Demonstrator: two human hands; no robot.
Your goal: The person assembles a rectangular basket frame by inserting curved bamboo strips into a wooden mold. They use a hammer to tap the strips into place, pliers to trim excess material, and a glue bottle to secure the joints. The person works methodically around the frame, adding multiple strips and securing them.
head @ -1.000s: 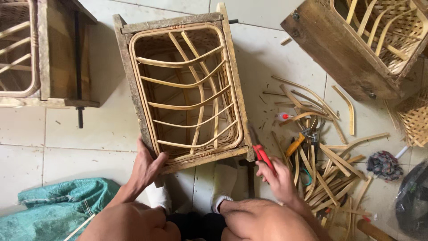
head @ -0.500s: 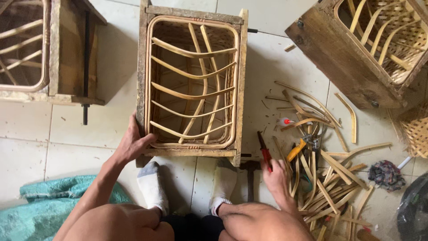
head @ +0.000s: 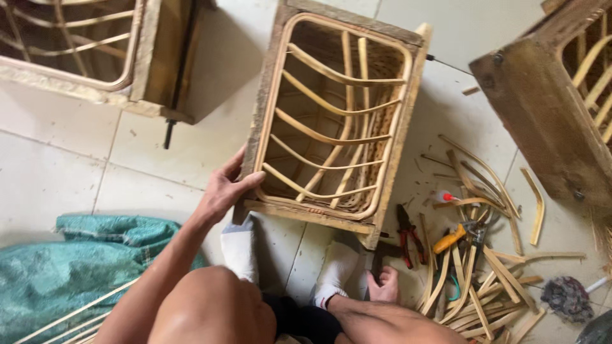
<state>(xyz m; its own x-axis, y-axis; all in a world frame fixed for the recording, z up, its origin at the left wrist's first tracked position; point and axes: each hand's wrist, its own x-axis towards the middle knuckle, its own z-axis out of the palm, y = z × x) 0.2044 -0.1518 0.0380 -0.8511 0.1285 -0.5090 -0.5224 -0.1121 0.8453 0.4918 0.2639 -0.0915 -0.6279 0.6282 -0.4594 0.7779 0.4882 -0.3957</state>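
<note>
Nearest the camera, two bare knees and a pair of white socks [head: 241, 250] were seen, the feet set on the tiled floor [head: 57, 159] just under the work. A green woven sack [head: 70, 267] lay crumpled at the left, with thin cane strips resting across it.

The right hand [head: 384, 285] was lowered to the floor beside the right foot, its fingers curled around a dark tool handle whose kind could not be told; the grip looked closed, though part of it was hidden by the knee. Just beyond it red-handled pliers [head: 408, 232] and an orange-handled cutter [head: 451, 239] were laid among a scatter of cut rattan offcuts [head: 484, 280], apparently kept within easy reach of that hand.

The left hand [head: 224, 188] was held against the near left corner of the wooden frame with the rattan basket [head: 331, 121], thumb on the rim and fingers wrapped round the outside edge, so that the piece was steadied. The frame stood on the floor directly ahead of the feet, open side up, its bent ribs and woven inner wall exposed.

Farther off, a second wooden frame [head: 83, 57] stood at the upper left and a third frame [head: 561, 95] at the upper right, both well apart from the hands. A dark rag [head: 567, 298] lay at the far right.
</note>
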